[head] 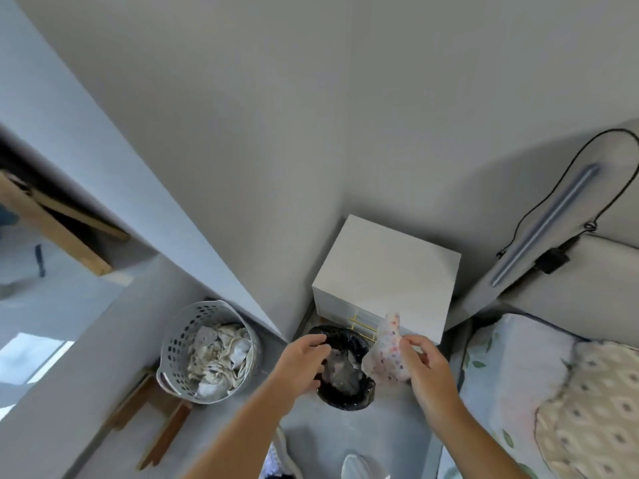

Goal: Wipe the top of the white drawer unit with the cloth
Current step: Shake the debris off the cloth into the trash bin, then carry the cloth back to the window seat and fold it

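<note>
Where the head view looks down into the room corner, we note the white drawer unit (pixel 385 271) standing against the wall beside the bed (pixel 539 385), its top bare. We record the right hand (pixel 423 363) pinching the dotted cloth (pixel 385 350) between thumb and fingers, in the air before the unit's front. We find the left hand (pixel 304 361) with fingers loosely curled and holding nothing, over the black-lined bin (pixel 345 369), with a laundry basket (pixel 207 350) well to the left.
</note>
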